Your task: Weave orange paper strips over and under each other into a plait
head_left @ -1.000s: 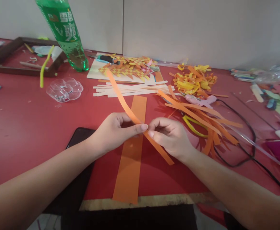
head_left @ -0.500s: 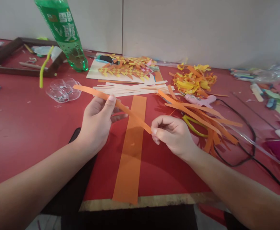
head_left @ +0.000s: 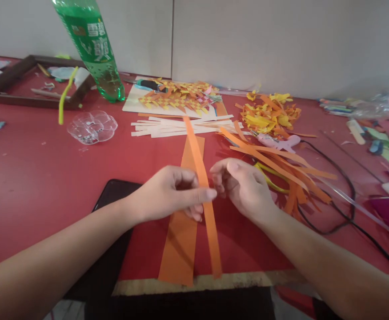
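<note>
A narrow orange paper strip (head_left: pixel 210 231) is pinched between the thumb and fingers of my left hand (head_left: pixel 177 193), running away from me with both ends free. Beside it, to the right, my right hand (head_left: pixel 244 184) is apart from the strip, fingers loosely curled and thumb raised, with nothing visible in it. Under the held strip and my left fingers lies a wider orange paper band (head_left: pixel 179 249), flat on the red table (head_left: pixel 141 253). To the right of my right hand is a loose pile of orange paper strips (head_left: pixel 270 160).
Pale paper strips (head_left: pixel 161 126) lie beyond my hands, before a woven orange-and-yellow paper piece (head_left: pixel 177 95). Yellow-orange scraps (head_left: pixel 269 115) and a pink glue gun (head_left: pixel 279 141) with a black cord sit right. Left are a green bottle (head_left: pixel 96 53), a clear petal-shaped dish (head_left: pixel 92 127) and a black phone-like slab (head_left: pixel 114 200).
The strip swung left between both hands, then turned to point away from me. My right hand has let go of it; my left hand came back to the middle, gripping it there.
</note>
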